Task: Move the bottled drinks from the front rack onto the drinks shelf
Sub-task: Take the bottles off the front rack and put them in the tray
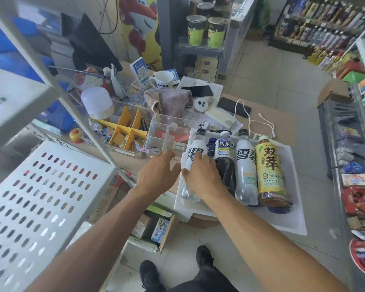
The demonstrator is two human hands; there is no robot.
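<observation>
1. Shop clutter fills the counter (282, 125) across the middle of the frame: a white mug (161, 79), two phones, a charging cable, a crumpled cloth and a clear organiser with yellow dividers (126, 131). Stocked shelves run along the right edge and the upper right corner, and pale floor tiles show between them.

2. Just right of centre a white tray (295, 209) juts over the counter's near edge. The bottled drinks lie in it side by side on their sides, caps pointing away, which I judge keeps them from rolling or toppling.

3. From left to right I see a white-labelled bottle (193, 163), a dark tea bottle (226, 161), a second white-labelled bottle (246, 167) and a yellow-labelled bottle (271, 171). A small dark-blue bottle is wedged between the first two.

4. The right hand (202, 175) lies over the leftmost bottle, fingers curled round its middle, apparently picking it first because it is nearest.

5. The left hand (158, 171) hovers just left of the tray, fingers spread and holding nothing, seemingly ready to steady or receive.

6. A white perforated shelf (40, 199) fills the lower left, its upright crossing the frame diagonally; it looks like the destination and carries no bottles yet.
</observation>
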